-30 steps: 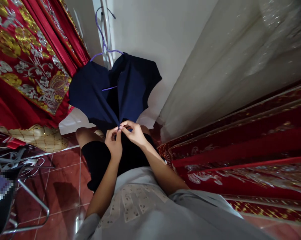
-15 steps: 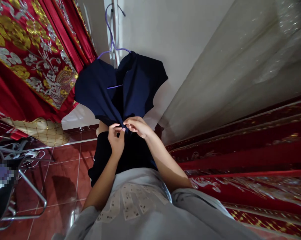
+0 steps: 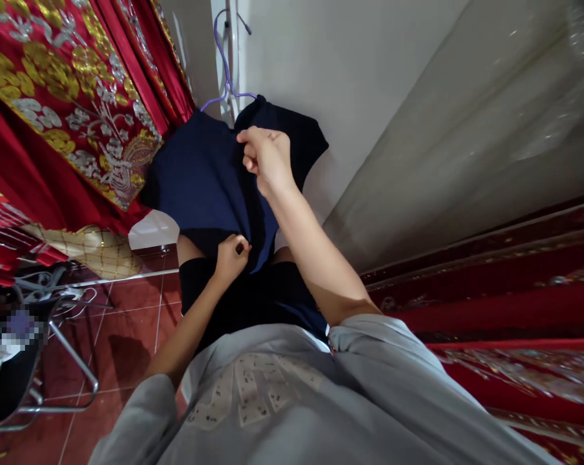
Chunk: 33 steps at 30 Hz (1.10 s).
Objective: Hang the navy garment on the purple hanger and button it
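Observation:
A navy blue short-sleeved garment (image 3: 199,171) hangs on a purple hanger (image 3: 228,87) in front of me. My left hand (image 3: 232,254) is at its lower front edge, thumb and forefinger pinched together on the cloth. Higher up, close to the neckline, my right hand (image 3: 267,155) is closed in a pinch at the front opening. What exactly lies between the right fingertips is too small to make out. The hem hangs over my dark shorts (image 3: 253,300).
Red embroidered cloth (image 3: 79,97) hangs at the left, with a black chair with metal legs (image 3: 73,368) below it on the red tiled floor (image 3: 132,323). A pale translucent sheet (image 3: 432,135) and more red decorated fabric (image 3: 490,297) fill the right side.
My right hand has moved up from the hem to near the neckline. The garment's front edges, spread apart before, are now drawn together. My left hand stays low at the hem.

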Tool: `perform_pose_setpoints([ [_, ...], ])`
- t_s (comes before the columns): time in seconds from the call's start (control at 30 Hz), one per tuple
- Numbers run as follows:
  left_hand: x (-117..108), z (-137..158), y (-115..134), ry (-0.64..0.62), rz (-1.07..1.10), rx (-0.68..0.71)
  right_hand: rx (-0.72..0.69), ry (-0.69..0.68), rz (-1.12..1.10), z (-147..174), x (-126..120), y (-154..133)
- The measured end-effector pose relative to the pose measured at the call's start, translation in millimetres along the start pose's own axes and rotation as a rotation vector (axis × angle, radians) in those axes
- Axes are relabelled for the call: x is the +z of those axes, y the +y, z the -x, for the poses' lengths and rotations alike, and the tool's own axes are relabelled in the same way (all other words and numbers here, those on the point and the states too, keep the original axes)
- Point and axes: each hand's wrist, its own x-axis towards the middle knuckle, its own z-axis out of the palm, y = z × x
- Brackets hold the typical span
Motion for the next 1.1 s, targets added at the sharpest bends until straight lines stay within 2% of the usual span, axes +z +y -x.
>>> perform_pose_setpoints([
  [0.1,-26.4,-38.5,19.6,-0.097,0.026,0.111,-0.019,0.014,0.024,18.2,1.2,-5.7],
  [0.2,-56.4,-93.7,52.1,0.071,0.116,0.251,-0.028,0.005,0.071,27.1,-0.5,-16.4],
  [0.27,-75.3,-131.5,70.2,0.147,0.123,0.294,-0.043,-0.024,0.131,26.8,-1.8,-22.3],
  [0.33,-89.9,-161.9,79.1,0.105,0.069,0.325,-0.083,-0.043,0.19,23.4,-3.4,-23.0],
  [0.4,-97.8,-180.4,78.8,0.066,0.026,0.305,-0.159,-0.032,0.241,18.6,-5.4,-15.5],
  [0.47,-99.6,-186.6,73.1,0.135,0.013,0.278,-0.244,-0.002,0.284,13.8,-6.7,-0.3],
  [0.53,-98.3,-183.6,67.1,0.226,-0.013,0.308,-0.297,0.027,0.309,10.3,-6.0,18.8],
  [0.57,-97.5,-180.1,65.1,0.233,-0.042,0.348,-0.302,0.039,0.313,9.4,-5.0,27.8],
  [0.67,-97.1,-169.1,62.8,0.15,-0.096,0.44,-0.271,0.055,0.301,9.6,-1.8,43.1],
  [0.8,-98.7,-168.0,59.6,0.208,0.064,0.274,-0.27,0.029,0.247,11.9,-5.2,32.0],
  [0.87,-98.4,-173.4,57.7,0.226,0.061,0.25,-0.281,0.001,0.229,11.3,-9.4,21.7],
  [0.93,-97.4,-179.0,61.3,0.19,-0.04,0.325,-0.291,-0.019,0.23,9.4,-13.2,16.7],
  [1.0,-96.7,-182.2,74.6,0.085,-0.135,0.376,-0.31,-0.012,0.261,7.2,-16.1,21.2],
  [1.1,-102.0,-181.8,109.0,-0.057,-0.141,0.338,-0.325,0.038,0.375,5.4,-19.2,45.0],
])
